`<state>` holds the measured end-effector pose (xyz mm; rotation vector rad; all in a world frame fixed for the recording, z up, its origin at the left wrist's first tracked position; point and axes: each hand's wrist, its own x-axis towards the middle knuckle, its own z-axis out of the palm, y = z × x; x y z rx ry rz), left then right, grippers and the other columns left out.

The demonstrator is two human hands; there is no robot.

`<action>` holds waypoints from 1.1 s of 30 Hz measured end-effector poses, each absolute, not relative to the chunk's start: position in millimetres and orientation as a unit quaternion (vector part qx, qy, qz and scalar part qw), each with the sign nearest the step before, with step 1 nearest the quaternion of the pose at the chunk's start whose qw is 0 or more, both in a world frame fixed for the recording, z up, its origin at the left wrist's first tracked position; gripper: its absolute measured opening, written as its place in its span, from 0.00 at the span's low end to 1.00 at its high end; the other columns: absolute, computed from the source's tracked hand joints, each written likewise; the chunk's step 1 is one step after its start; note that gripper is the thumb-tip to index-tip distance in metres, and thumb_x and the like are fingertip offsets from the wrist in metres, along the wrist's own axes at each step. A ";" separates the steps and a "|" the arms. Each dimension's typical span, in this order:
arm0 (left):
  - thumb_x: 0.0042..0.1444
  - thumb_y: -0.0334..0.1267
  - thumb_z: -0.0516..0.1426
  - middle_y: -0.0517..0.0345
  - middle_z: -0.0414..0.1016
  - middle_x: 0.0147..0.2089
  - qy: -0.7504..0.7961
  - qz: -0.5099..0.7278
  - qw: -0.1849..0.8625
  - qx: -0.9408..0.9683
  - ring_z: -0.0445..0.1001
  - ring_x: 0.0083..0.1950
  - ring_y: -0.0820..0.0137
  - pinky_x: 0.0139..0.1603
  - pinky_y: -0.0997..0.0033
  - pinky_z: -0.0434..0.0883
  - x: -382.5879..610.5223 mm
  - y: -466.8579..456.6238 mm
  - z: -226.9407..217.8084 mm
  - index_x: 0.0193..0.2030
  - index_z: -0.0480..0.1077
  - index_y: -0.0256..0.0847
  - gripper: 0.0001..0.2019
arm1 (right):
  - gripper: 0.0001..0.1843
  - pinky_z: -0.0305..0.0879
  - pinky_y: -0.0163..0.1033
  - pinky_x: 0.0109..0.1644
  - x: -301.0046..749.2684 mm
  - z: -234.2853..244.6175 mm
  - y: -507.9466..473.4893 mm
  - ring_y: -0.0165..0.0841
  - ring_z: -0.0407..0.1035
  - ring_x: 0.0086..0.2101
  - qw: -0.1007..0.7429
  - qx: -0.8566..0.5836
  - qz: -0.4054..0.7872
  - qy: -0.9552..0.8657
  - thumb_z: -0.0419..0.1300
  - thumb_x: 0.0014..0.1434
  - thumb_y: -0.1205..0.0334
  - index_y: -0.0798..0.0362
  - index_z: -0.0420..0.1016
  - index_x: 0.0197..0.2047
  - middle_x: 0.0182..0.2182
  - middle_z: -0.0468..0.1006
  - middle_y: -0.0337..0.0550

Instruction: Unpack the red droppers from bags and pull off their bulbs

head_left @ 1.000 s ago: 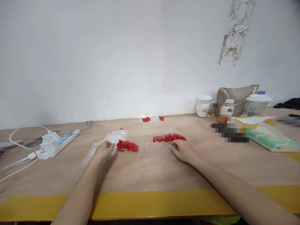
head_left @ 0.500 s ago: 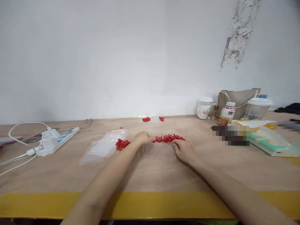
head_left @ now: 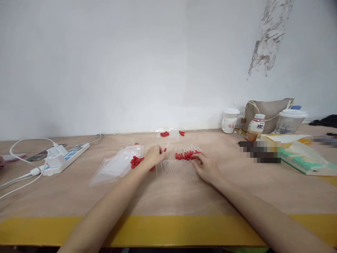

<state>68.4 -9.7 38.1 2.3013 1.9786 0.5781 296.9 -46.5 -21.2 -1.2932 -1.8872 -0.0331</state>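
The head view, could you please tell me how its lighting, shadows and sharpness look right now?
Head view: soft, fairly even light on the wall; head view: faint shadow beside the left forearm; head view: clear tubes blend into the table; head view: pixelation masks a dark item at right.

One character I can read: 炭.
It stands in dark print on the small bottle (head_left: pixel 254 128) to my right; the character after it curves out of view. The smaller cup (head_left: pixel 230 123) carries a round red mark with tiny print, and the large clear cup (head_left: pixel 289 123) faint markings, all illegible to me.
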 end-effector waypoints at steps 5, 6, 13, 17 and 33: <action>0.55 0.34 0.46 0.57 0.68 0.32 0.533 0.252 -0.040 0.806 0.67 0.33 0.70 0.35 0.72 0.62 40.6 -47.3 6.5 0.32 0.61 0.40 0.05 | 0.34 0.57 0.48 0.51 289.8 -24.2 -51.6 0.43 0.57 0.51 0.459 -0.423 -0.125 -0.771 0.57 0.50 0.49 0.53 0.56 0.58 0.52 0.60 0.54; 0.55 0.34 0.45 0.57 0.67 0.31 0.504 0.280 -0.058 0.815 0.66 0.33 0.70 0.34 0.72 0.62 37.2 -50.3 -1.6 0.32 0.61 0.40 0.05 | 0.34 0.56 0.49 0.51 287.3 -24.8 -53.3 0.43 0.56 0.51 0.444 -0.405 -0.140 -0.787 0.56 0.50 0.48 0.52 0.56 0.58 0.53 0.59 0.53; 0.53 0.30 0.49 0.58 0.66 0.30 0.384 0.339 -0.141 0.847 0.65 0.32 0.70 0.33 0.72 0.63 38.7 -50.2 -22.3 0.32 0.61 0.41 0.03 | 0.27 0.51 0.49 0.52 274.5 -27.7 -58.4 0.40 0.56 0.51 0.394 -0.346 -0.198 -0.828 0.54 0.54 0.52 0.47 0.60 0.57 0.53 0.61 0.50; 0.54 0.31 0.50 0.57 0.66 0.31 0.345 0.354 -0.129 0.860 0.66 0.33 0.70 0.34 0.72 0.64 47.2 -52.8 -26.3 0.31 0.62 0.40 0.02 | 0.21 0.46 0.49 0.53 272.5 -29.2 -58.2 0.36 0.61 0.47 0.389 -0.338 -0.199 -0.834 0.53 0.56 0.53 0.46 0.64 0.53 0.51 0.66 0.48; 0.56 0.39 0.52 0.55 0.69 0.50 0.305 0.285 -0.202 0.886 0.62 0.53 0.63 0.52 0.57 0.58 60.6 -61.4 -14.8 0.44 0.69 0.46 0.10 | 0.10 0.41 0.47 0.53 266.3 -30.4 -61.8 0.30 0.61 0.33 0.376 -0.326 -0.192 -0.846 0.50 0.58 0.63 0.48 0.73 0.35 0.24 0.73 0.36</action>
